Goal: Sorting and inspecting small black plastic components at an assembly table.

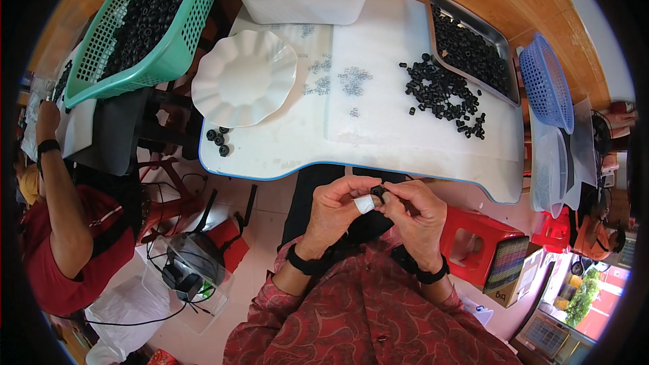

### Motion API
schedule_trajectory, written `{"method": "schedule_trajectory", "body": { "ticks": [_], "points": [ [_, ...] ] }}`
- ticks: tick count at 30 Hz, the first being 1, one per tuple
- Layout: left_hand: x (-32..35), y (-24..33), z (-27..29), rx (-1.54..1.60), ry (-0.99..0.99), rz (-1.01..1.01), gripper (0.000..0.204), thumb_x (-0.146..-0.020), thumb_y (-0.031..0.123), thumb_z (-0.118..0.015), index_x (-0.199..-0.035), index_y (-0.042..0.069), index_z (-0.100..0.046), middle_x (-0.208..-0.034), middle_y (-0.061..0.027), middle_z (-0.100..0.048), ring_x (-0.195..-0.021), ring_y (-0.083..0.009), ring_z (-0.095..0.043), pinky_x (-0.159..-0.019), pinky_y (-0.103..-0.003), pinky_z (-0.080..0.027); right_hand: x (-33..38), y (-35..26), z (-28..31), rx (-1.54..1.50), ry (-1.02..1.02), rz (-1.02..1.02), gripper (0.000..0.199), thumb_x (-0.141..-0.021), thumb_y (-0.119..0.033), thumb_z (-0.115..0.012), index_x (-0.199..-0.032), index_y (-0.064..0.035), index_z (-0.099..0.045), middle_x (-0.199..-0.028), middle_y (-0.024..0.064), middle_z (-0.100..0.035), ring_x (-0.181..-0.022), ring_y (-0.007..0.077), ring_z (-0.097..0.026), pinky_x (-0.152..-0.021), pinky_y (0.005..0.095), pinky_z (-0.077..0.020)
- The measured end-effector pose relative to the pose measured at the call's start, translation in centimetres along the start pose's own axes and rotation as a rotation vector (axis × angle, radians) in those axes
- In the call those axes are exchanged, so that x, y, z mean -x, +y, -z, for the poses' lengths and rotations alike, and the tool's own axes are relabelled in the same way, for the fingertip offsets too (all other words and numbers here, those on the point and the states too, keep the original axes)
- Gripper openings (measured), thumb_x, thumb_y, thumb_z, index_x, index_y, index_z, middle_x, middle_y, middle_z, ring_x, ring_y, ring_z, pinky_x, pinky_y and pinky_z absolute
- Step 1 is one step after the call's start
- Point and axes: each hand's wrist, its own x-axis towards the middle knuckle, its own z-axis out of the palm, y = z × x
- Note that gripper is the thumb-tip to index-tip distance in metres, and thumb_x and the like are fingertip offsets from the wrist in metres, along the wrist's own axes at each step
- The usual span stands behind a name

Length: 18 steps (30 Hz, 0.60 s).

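Note:
In front of my lap, just below the table's near edge, my left hand (336, 208) pinches a small round black part (378, 191) between thumb and fingers. A white wrap (364, 203) covers the end of the left thumb. My right hand (420, 217) meets it from the other side, its thumb and fingers closed on the same part. Several larger black ring-shaped pieces (220, 140) lie at the table's left edge. Many small black cylindrical pieces (439, 91) are spread loose on the table's right side.
On the white table (270, 152) stand a scalloped white plate (245, 80), a white tub (304, 5) of black parts and a metal tray (517, 94) of black pieces. A green basket (145, 71) is at the left, a blue basket (549, 84) right. Another person's arm (67, 230) is at far left.

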Motion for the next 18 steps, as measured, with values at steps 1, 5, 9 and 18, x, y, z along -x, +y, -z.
{"method": "schedule_trajectory", "body": {
  "ticks": [1,5,9,18],
  "points": [
    [0.06,0.13,-0.05,0.0,0.001,0.0,0.03,-0.082,-0.005,-0.071,-0.112,0.0,-0.068,-0.098,-0.0038,-0.068,-0.084,-0.008,-0.063,-0.072,-0.02,-0.052,-0.01,0.0,-0.03,-0.011,0.003,-0.007,0.02,-0.081,0.007,-0.07,-0.099,0.0006,-0.071,-0.086,0.0086,-0.067,-0.074,0.0116,-0.065,-0.061,0.0221,-0.0519],
    [0.13,0.5,-0.2,0.014,0.008,-0.008,0.03,-0.083,-0.006,-0.069,-0.112,0.0,-0.068,-0.099,-0.0061,-0.068,-0.086,-0.0099,-0.063,-0.073,-0.021,-0.052,-0.04,-0.1,-0.03,-0.028,-0.001,-0.024,0.02,-0.081,0.008,-0.069,-0.099,0.0006,-0.071,-0.086,0.0086,-0.067,-0.074,0.0117,-0.065,-0.063,0.0222,-0.0526],
    [0.04,0.16,0.07,0.023,-0.017,-0.065,0.03,-0.083,-0.005,-0.069,-0.113,0.0,-0.069,-0.101,-0.0066,-0.066,-0.087,-0.0111,-0.063,-0.072,-0.021,-0.051,-0.06,0.04,-0.14,-0.039,-0.008,0.007,0.02,-0.081,0.009,-0.069,-0.099,0.0005,-0.071,-0.087,0.0087,-0.067,-0.074,0.0116,-0.065,-0.063,0.0225,-0.0532],
    [-0.01,-0.3,0.59,0.011,-0.053,-0.077,0.029,-0.087,-0.007,-0.064,-0.114,0.0,-0.067,-0.105,-0.0078,-0.065,-0.095,-0.013,-0.063,-0.084,-0.024,-0.051,-0.07,-0.04,0.24,-0.198,-0.094,-0.108,0.02,-0.085,0.008,-0.066,-0.104,0.0015,-0.07,-0.097,0.011,-0.066,-0.081,0.0157,-0.068,-0.071,0.0246,-0.0585]
  ]
}}
